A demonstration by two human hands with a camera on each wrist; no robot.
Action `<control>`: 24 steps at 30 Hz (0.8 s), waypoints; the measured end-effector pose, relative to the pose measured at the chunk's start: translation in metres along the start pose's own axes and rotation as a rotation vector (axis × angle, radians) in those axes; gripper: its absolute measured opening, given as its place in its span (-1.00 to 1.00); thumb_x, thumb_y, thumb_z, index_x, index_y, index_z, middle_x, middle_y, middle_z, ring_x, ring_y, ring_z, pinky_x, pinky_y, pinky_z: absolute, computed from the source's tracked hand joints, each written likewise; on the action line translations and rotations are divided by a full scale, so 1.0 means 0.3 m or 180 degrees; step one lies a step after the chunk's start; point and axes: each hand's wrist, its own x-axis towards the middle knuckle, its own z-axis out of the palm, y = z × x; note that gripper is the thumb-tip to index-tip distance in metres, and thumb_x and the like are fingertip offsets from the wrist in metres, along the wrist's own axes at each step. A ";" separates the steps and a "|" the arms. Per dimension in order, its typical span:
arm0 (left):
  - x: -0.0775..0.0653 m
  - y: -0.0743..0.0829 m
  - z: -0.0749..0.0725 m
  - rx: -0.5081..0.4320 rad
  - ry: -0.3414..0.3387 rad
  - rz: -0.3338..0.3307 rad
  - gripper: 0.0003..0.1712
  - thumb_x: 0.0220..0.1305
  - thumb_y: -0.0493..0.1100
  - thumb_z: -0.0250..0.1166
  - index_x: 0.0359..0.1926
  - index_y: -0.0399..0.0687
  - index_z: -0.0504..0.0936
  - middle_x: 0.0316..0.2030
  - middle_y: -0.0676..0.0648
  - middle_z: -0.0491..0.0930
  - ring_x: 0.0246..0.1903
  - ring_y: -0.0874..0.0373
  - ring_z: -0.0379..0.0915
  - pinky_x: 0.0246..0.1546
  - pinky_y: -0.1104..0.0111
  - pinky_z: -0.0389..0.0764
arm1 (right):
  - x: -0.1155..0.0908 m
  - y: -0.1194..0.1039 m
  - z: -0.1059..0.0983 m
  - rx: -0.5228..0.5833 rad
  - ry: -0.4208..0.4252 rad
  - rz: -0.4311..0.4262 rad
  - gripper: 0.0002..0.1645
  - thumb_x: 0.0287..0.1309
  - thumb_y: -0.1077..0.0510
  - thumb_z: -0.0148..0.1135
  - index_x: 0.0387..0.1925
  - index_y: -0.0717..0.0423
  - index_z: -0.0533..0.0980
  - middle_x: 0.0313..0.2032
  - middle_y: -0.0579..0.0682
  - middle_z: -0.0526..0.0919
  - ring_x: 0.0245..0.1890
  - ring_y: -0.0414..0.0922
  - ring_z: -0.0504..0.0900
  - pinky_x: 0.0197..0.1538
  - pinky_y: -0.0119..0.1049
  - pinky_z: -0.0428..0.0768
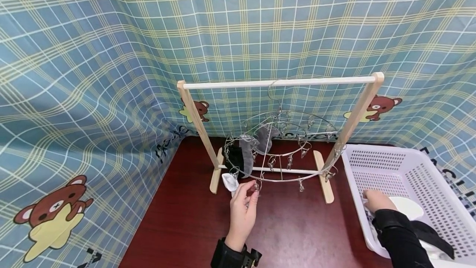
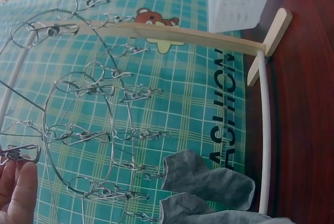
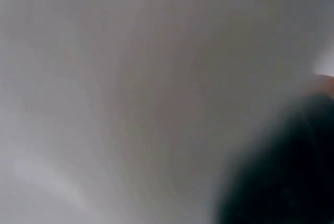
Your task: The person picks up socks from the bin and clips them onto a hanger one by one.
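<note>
My left hand (image 1: 243, 210) pinches a metal clip (image 1: 256, 187) at the front edge of the round sock hanger (image 1: 282, 180). Nothing hangs from that clip in the left wrist view, where thumb and fingertips press its end. Beside this hand hang a small white sock (image 1: 229, 181), a black sock (image 1: 233, 158) and grey socks (image 1: 247, 154). My right hand (image 1: 378, 202) is down inside the white laundry basket (image 1: 386, 149), by its left wall, among white and black cloth items. Its fingers are mostly hidden, and I cannot tell whether they grip something.
A wooden stand (image 1: 198, 125) with a white top bar (image 1: 238, 84) carries the hanger on its hook. Several other clips dangle around the rings. Blue checked cloth (image 1: 297, 28) with bears covers the walls behind the dark red table (image 1: 297, 226). The right wrist view is blurred grey-white.
</note>
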 end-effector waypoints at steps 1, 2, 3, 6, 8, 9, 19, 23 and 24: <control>0.000 0.002 0.000 -0.0018 0.0004 0.0003 -0.70 -0.02 -0.62 0.13 -0.18 -0.47 0.46 -0.34 -0.30 0.47 -0.35 -0.14 0.44 -0.49 0.33 0.60 | 0.000 0.003 0.001 0.0031 0.0043 -0.0020 -0.92 -0.22 0.42 0.16 -0.55 0.29 0.44 -0.60 0.09 0.49 -0.59 -0.03 0.44 -0.50 -0.11 0.43; 0.001 0.002 0.000 -0.0025 0.0010 0.0011 -0.70 -0.02 -0.62 0.14 -0.18 -0.48 0.46 -0.34 -0.30 0.48 -0.36 -0.13 0.45 -0.51 0.35 0.60 | -0.002 0.005 0.001 0.0051 0.0085 -0.0048 -0.91 -0.21 0.42 0.16 -0.59 0.25 0.42 -0.63 0.04 0.46 -0.63 -0.08 0.39 -0.54 -0.15 0.40; 0.001 0.002 0.000 -0.0046 0.0013 0.0019 -0.71 -0.02 -0.62 0.13 -0.19 -0.48 0.46 -0.34 -0.31 0.47 -0.37 -0.11 0.45 -0.53 0.36 0.59 | -0.003 0.008 0.001 0.0072 0.0120 -0.0076 -0.88 -0.19 0.42 0.15 -0.62 0.22 0.39 -0.65 -0.01 0.42 -0.64 -0.11 0.35 -0.56 -0.18 0.36; 0.003 0.002 0.002 -0.0108 0.0016 0.0063 -0.72 -0.03 -0.63 0.13 -0.20 -0.51 0.45 -0.35 -0.31 0.48 -0.43 -0.08 0.46 -0.60 0.40 0.57 | -0.007 0.013 0.003 0.0068 0.0221 -0.0163 -0.81 -0.16 0.39 0.19 -0.66 0.16 0.36 -0.68 -0.06 0.38 -0.66 -0.15 0.31 -0.59 -0.23 0.31; 0.003 0.003 0.002 -0.0117 0.0021 0.0085 -0.72 -0.03 -0.63 0.13 -0.21 -0.52 0.45 -0.37 -0.30 0.49 -0.47 -0.05 0.48 -0.62 0.44 0.55 | -0.012 0.014 0.001 0.0070 0.0220 -0.0154 -0.79 -0.14 0.36 0.21 -0.67 0.15 0.36 -0.69 -0.07 0.38 -0.67 -0.16 0.30 -0.59 -0.25 0.30; 0.003 0.005 0.001 -0.0114 0.0027 0.0095 -0.72 -0.04 -0.64 0.14 -0.22 -0.52 0.45 -0.37 -0.31 0.50 -0.50 -0.04 0.49 -0.63 0.45 0.54 | -0.015 0.014 -0.001 0.0089 0.0211 -0.0131 -0.79 -0.13 0.35 0.20 -0.67 0.14 0.35 -0.69 -0.07 0.37 -0.67 -0.16 0.30 -0.60 -0.25 0.30; 0.003 0.009 -0.002 0.0085 0.0116 0.0147 -0.71 -0.08 -0.60 0.20 -0.24 -0.44 0.47 -0.42 -0.27 0.55 -0.46 -0.03 0.46 -0.63 0.52 0.49 | -0.062 0.013 -0.110 0.0284 0.0437 0.0028 -0.89 -0.12 0.35 0.04 -0.63 0.16 0.34 -0.67 -0.02 0.37 -0.67 -0.12 0.30 -0.62 -0.23 0.26; 0.004 0.007 -0.004 0.0021 0.0113 0.0134 -0.67 -0.09 -0.61 0.20 -0.19 -0.49 0.45 -0.44 -0.29 0.52 -0.53 0.00 0.45 -0.68 0.54 0.47 | -0.083 -0.017 -0.184 0.0315 0.0656 0.0032 -0.97 -0.10 0.33 0.03 -0.57 0.23 0.37 -0.63 0.04 0.43 -0.65 -0.09 0.36 -0.62 -0.18 0.31; 0.004 0.006 -0.005 -0.0008 0.0103 0.0131 -0.65 -0.08 -0.62 0.19 -0.18 -0.51 0.45 -0.43 -0.30 0.52 -0.56 0.02 0.44 -0.70 0.55 0.46 | -0.088 -0.026 -0.200 0.0311 0.0731 0.0011 -0.97 -0.10 0.33 0.04 -0.57 0.23 0.37 -0.64 0.03 0.44 -0.65 -0.09 0.36 -0.61 -0.18 0.31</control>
